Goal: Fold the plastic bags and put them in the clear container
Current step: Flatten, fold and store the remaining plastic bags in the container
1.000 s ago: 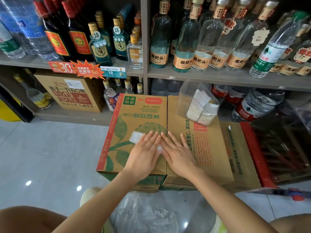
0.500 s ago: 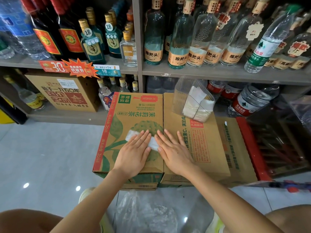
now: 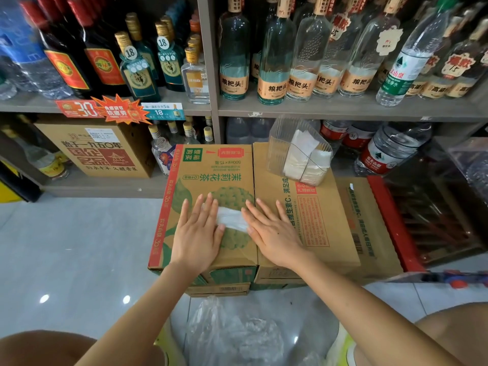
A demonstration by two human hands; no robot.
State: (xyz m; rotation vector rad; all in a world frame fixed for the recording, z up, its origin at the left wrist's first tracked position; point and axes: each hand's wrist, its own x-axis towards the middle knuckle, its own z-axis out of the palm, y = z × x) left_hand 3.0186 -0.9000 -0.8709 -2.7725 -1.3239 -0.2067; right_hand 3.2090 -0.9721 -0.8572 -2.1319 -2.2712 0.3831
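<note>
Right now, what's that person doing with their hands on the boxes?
A person is flattening a folded plastic bag on top of a cardboard box. The left hand and the right hand lie open, pressing down its two ends. The clear container stands on the neighbouring box behind, with folded bags inside. A heap of loose bags waits on the floor below.
</note>
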